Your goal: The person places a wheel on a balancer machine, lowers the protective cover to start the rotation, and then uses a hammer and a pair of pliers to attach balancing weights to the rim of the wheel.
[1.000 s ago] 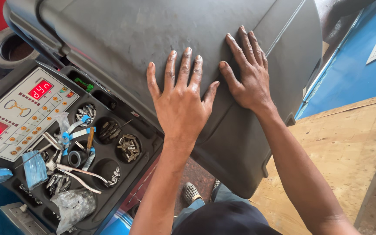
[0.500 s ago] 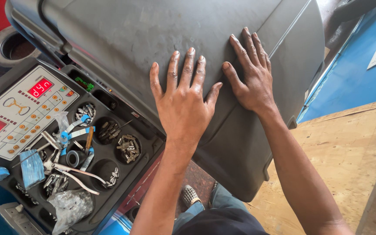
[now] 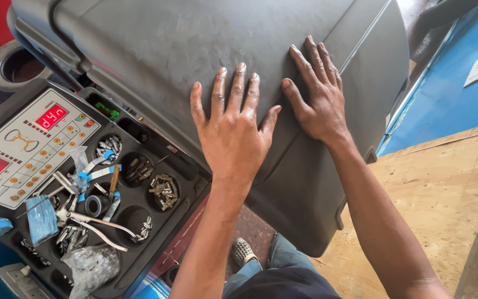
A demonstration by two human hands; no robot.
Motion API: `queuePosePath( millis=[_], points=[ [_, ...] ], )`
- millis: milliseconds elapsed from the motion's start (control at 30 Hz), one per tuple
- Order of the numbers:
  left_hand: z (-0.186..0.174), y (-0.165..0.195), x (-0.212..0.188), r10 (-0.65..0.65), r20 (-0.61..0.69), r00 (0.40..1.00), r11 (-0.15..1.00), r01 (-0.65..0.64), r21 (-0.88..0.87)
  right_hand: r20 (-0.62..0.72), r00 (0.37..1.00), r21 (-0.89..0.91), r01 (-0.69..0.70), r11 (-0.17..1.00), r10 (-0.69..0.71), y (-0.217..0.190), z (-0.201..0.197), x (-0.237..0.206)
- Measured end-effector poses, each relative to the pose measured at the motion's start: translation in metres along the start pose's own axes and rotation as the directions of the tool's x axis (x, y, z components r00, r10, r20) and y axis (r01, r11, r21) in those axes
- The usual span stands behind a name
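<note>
Grey plastic hood (image 3: 156,50) lies under both palms: left hand (image 3: 233,133) and right hand (image 3: 319,97) press flat, fingers spread wide, holding nothing. Its lower edge runs just below the wrists; beside the left hand sits the parts tray (image 3: 156,221).

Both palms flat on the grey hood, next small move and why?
Probably keep pressing the hood down evenly. The left hand and right hand both lie flat, fingers spread, on its sloped face, gripping no edge, beside the tray of small metal parts, so a push suits better than a lift.
</note>
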State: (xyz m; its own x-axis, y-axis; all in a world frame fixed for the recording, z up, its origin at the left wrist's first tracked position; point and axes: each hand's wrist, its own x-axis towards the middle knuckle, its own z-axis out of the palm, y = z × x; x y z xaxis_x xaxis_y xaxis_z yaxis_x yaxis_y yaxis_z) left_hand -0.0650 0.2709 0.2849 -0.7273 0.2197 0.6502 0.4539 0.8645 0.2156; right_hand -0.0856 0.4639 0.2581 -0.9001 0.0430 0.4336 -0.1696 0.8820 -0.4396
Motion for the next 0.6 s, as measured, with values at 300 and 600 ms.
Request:
queuePosePath(
  millis=[300,600],
  points=[
    [-0.0011,-0.001,0.0005,-0.002,-0.001,1.0,1.0,0.002,-0.013,-0.009,1.0,0.002,0.004,1.0,-0.004,0.0,0.0012,-0.0005],
    [-0.0008,-0.0013,-0.0016,-0.001,-0.007,1.0,1.0,0.001,-0.016,-0.006,1.0,-0.004,-0.014,1.0,0.014,-0.0006,0.0023,-0.0021]
  ],
)
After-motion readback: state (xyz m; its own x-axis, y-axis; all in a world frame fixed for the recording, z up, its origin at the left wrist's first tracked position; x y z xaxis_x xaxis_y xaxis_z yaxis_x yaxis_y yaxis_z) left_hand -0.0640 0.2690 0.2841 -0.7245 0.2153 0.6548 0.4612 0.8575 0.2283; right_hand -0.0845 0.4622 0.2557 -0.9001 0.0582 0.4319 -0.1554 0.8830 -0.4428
